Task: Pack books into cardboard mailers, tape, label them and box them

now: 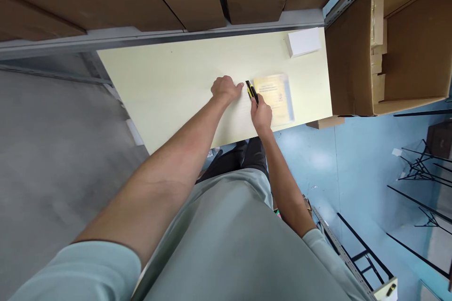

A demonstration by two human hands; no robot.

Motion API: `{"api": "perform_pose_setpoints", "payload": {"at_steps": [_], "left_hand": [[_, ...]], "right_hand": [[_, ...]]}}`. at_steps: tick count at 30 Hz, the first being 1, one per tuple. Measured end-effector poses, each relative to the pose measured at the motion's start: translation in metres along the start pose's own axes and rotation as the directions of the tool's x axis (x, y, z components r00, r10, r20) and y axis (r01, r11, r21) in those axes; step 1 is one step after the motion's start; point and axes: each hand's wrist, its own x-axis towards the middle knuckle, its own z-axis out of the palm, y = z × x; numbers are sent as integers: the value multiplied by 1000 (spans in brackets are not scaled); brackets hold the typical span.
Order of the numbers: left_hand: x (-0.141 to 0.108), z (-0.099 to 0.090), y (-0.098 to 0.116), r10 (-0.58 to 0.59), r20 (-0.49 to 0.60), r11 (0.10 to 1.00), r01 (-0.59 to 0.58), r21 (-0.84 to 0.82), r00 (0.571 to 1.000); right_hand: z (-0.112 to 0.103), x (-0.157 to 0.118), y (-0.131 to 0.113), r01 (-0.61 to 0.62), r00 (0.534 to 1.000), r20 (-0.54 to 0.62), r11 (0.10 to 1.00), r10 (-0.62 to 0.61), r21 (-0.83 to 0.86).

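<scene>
As we look down at the desk, cutter-like tool: slim, black with yellow parts, slanting up and left from our right hand, beside the packet's left edge; whether it touches, we cannot tell.
Packet: flat, pale yellow, with faint printing, in what looks like clear wrapping with a bluish right margin; it lies on the desk's right part.
Right grip: closed around the cutter-like tool.
Left grip: our left hand has fingers curled and thumb pointing toward the tool's tip; whether it holds anything, we cannot tell.
Tools in our hands: one that we can see.
Packets: one.
White box: one, at the desk's far right corner.
Open carton: one, right of the desk, several pale boxes inside.
</scene>
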Motion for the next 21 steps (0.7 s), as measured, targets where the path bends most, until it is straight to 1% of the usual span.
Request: {"api": "perform_pose_setpoints", "payload": {"at_steps": [9,21], "left_hand": [[-6,-8,5,1,28,999,-2,43,1000],[-4,-6,4,10,19,999,-11,31,1000]], "right_hand": [[-6,-6,-14,-69,997,39,993,73,-95],[-13,-26,-17,-96,988,100,971,120,-219]]}}
